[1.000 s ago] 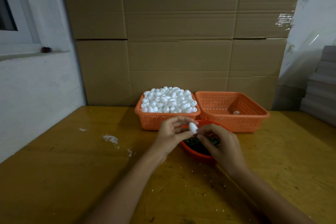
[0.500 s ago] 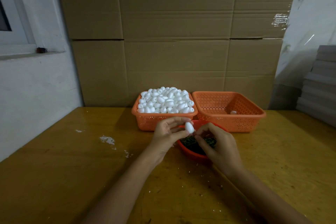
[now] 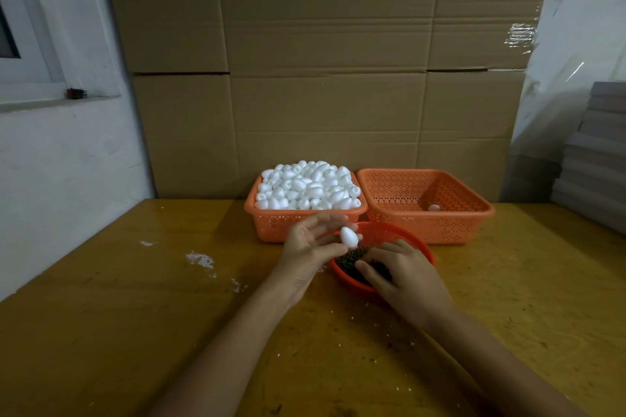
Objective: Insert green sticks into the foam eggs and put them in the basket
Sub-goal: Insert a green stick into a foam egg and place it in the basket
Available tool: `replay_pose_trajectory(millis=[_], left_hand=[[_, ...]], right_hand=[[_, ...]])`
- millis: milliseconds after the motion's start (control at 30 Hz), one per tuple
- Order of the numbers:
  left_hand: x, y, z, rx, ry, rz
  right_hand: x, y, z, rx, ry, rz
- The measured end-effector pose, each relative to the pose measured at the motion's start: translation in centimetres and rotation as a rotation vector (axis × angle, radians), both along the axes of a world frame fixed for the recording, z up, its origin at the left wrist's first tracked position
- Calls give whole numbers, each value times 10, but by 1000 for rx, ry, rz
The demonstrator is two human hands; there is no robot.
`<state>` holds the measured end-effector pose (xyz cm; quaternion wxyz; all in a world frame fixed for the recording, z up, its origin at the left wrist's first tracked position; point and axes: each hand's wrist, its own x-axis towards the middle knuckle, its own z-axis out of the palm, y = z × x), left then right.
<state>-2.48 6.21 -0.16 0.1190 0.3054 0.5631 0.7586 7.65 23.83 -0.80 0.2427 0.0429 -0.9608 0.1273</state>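
Above table [image 3: 135, 332], left grip [image 3: 310, 250] pinches foam egg [image 3: 349, 236] at fingertips [image 3: 333, 248]; right grip [image 3: 403, 278] hold unclear.

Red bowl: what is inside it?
Green sticks lie in the red bowl. The right hand covers much of the inside, so whether it holds a stick is hidden.

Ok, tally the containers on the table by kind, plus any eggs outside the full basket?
Orange baskets: 2, the full basket and the nearly empty basket
Red bowl: 1
Eggs outside the full basket: 2, the held egg in the left hand and the loose egg in the nearly empty basket
Total: 5
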Motion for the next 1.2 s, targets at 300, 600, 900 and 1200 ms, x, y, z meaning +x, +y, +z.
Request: replay_pose_trajectory(millis=[300,600,900,1200], left_hand=[[0,0,0,25,-16,-14],[-1,-1,1,23,22,-73],[-3,0,0,25,101,-27],[0,0,1,-33,188,-36]], right_hand=[[1,-2,0,-9,6,-4],[3,-3,2,-16,0,-10],[2,-3,1,-18,2,-10],[2,-2,0,-4,-8,-9]])
